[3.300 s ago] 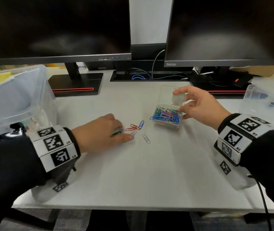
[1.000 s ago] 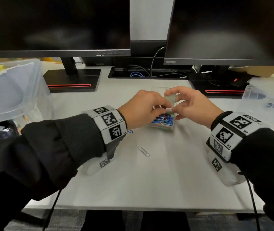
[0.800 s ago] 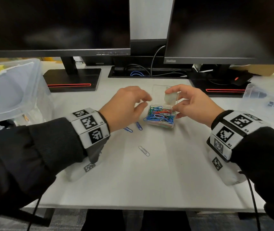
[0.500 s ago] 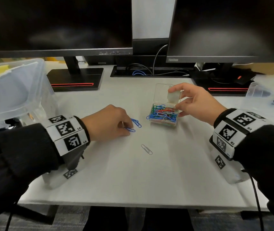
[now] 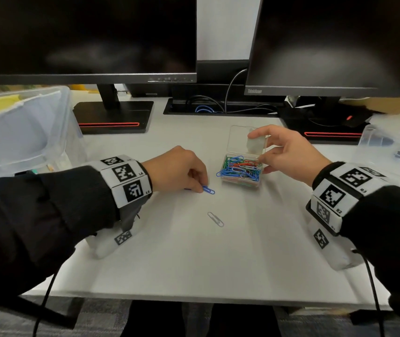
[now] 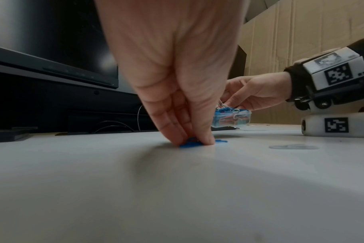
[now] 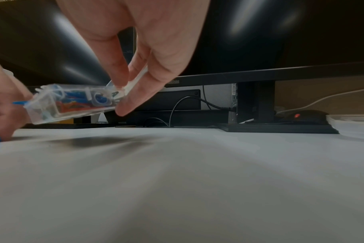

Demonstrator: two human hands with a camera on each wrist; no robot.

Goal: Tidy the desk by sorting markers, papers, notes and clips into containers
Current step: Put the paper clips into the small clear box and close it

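A small clear clip box [image 5: 241, 177] full of coloured paper clips stands mid-desk with its lid [image 5: 245, 139] raised. My right hand [image 5: 284, 152] grips the box's lid and right side [image 7: 123, 89], tilting the box off the desk in the right wrist view. My left hand [image 5: 182, 171] is down on the desk left of the box, fingertips [image 6: 197, 139] pinching blue paper clips [image 5: 208, 190] against the white surface. A silver paper clip [image 5: 215, 218] lies loose nearer me.
A large clear bin [image 5: 21, 132] with yellow paper stands at the left. Another clear container [image 5: 393, 147] holding a dark marker sits at the right. Two monitors [image 5: 84, 37] on black stands [image 5: 114, 116] line the back, with cables [image 5: 218, 108] between them.
My left hand dropped clips into the box, then drew back left and came down onto the blue clips. The right hand kept hold of the box throughout.
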